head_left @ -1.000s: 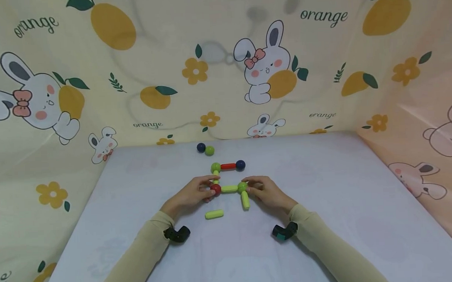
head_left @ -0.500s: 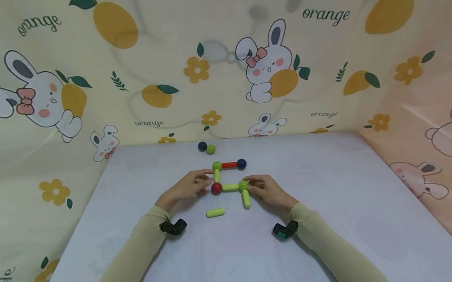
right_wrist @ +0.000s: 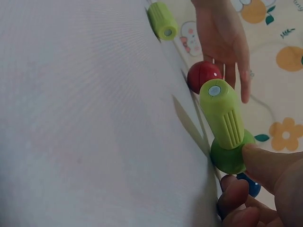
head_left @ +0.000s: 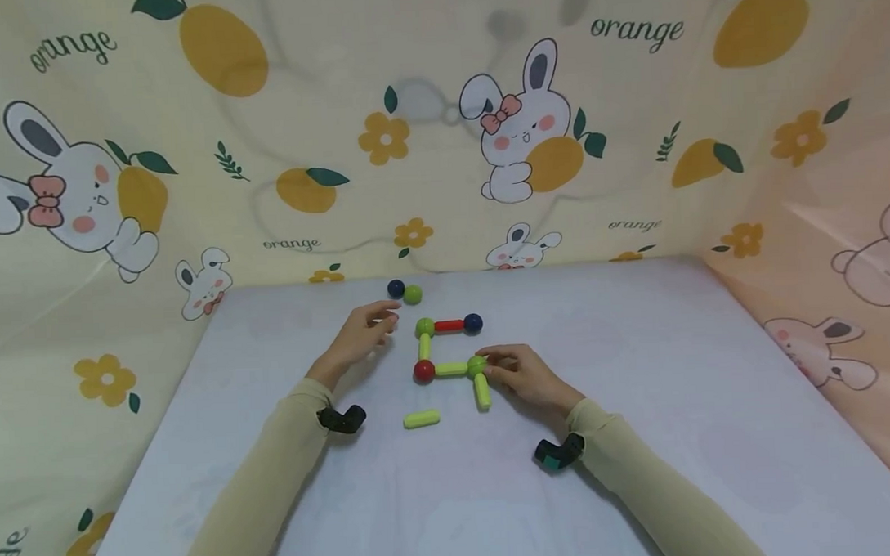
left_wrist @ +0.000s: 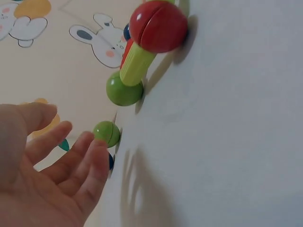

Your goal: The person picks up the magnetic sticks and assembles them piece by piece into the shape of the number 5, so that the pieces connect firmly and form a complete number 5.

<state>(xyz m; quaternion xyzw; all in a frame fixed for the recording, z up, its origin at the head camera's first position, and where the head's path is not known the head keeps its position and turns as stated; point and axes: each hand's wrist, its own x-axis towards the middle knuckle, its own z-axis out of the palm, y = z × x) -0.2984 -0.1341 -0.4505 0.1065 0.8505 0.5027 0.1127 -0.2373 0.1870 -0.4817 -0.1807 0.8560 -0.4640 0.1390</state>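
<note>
On the table lies a chain of toy balls and rods. A dark blue ball (head_left: 473,324), a red rod (head_left: 449,326), a green ball (head_left: 425,328), a light-green rod (head_left: 424,348), a red ball (head_left: 424,371), another light-green rod (head_left: 451,368) and a corner green ball (head_left: 477,366) follow in order. From that corner ball, a further rod (right_wrist: 222,116) with a metal disc in its end points toward me. My right hand (head_left: 525,379) pinches the corner ball between thumb and fingers. My left hand (head_left: 360,336), fingers loosely spread and holding nothing, hovers left of the chain, near two loose balls.
The loose dark blue ball (head_left: 396,289) and loose green ball (head_left: 413,295) sit together near the table's back edge. A single light-green rod (head_left: 421,419) lies in front of the chain. Behind the white table (head_left: 640,386) hangs a patterned cloth (head_left: 443,213).
My left hand has let go of the red ball and moved away, up and left toward the loose balls. My right hand stays at the corner green ball.
</note>
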